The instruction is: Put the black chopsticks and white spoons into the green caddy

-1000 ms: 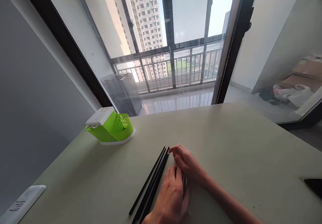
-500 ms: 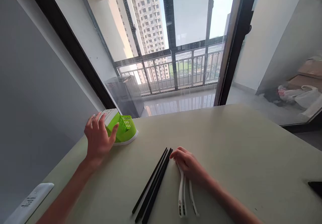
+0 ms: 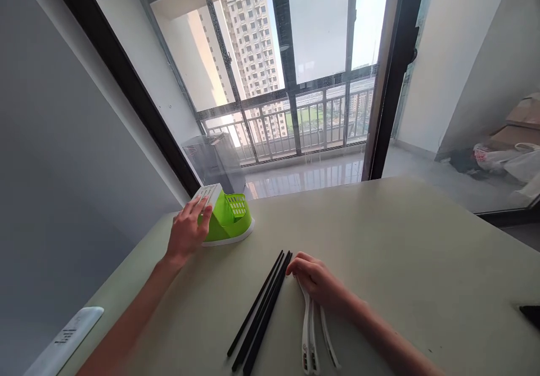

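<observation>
Left hand (image 3: 187,232) wraps its grip on the green holder (image 3: 228,223) near the table's (image 3: 400,241) far-left corner; right hand (image 3: 318,280) lies loosely open on white utensils (image 3: 310,336) beside black chopsticks (image 3: 261,311).

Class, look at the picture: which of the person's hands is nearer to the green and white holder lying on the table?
The left. The left hand rests against the green and white holder, fingers on its white end. The right hand lies apart from it, nearer the camera, beside the black chopsticks and over the white utensils.

Head-worn view, forward-down over table (image 3: 379,241)
</observation>
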The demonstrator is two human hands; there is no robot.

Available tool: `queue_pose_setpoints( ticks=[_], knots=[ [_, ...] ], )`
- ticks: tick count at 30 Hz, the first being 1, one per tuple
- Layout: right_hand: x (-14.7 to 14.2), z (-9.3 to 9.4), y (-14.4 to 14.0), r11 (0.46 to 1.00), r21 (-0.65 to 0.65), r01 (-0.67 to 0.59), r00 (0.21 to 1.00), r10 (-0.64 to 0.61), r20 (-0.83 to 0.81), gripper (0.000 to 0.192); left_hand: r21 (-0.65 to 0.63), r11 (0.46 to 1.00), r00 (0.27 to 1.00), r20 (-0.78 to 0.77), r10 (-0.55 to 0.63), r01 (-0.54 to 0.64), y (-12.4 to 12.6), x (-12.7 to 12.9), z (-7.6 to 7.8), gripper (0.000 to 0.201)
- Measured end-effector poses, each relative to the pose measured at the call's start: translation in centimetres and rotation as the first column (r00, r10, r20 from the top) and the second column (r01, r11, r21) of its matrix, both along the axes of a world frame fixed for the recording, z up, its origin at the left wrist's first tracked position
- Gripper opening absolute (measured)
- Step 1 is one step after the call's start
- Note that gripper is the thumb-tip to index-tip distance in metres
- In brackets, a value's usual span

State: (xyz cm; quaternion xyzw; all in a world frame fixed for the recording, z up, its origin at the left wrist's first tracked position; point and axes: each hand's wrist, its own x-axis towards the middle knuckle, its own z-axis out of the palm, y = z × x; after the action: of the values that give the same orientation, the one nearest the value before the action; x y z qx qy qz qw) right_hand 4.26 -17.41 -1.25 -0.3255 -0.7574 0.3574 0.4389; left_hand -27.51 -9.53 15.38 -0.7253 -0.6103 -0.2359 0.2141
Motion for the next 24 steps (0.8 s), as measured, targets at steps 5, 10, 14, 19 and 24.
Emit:
queue_pose_setpoints(
  ticks=[5, 10, 14, 19, 24],
  knots=[
    [0.0, 0.5, -0.3, 0.999, 0.026, -0.019, 1.000, 0.019, 0.005, 0.030, -0.088, 0.991, 0.995, 0.002, -0.104, 0.103, -0.8, 7.2, -0.1, 0.051],
    [0.0, 0.4, -0.3, 0.999, 0.032, -0.022, 1.000, 0.022, 0.020, 0.029, -0.131, 0.976, 0.979, -0.079, -0.185, 0.174, -1.5, 14.3, -0.6, 0.051],
    [0.0, 0.2, -0.2, 0.999, 0.034, -0.024, 1.000, 0.023, 0.017, 0.033, -0.162, 0.961, 0.963, -0.112, -0.245, 0.225, -2.5, 18.4, -0.8, 0.052],
    [-0.2, 0.0, 0.0, 0.999, 0.036, -0.006, 1.000, 0.007, -0.019, 0.031, -0.212, 0.942, 0.948, -0.125, -0.291, 0.261, -3.9, 21.2, -0.6, 0.056],
    [-0.5, -0.1, 0.1, 1.000, 0.030, 0.000, 0.999, 0.001, -0.033, 0.031, -0.229, 0.924, 0.936, -0.100, -0.336, 0.307, -4.8, 21.9, -0.3, 0.055]
  ],
)
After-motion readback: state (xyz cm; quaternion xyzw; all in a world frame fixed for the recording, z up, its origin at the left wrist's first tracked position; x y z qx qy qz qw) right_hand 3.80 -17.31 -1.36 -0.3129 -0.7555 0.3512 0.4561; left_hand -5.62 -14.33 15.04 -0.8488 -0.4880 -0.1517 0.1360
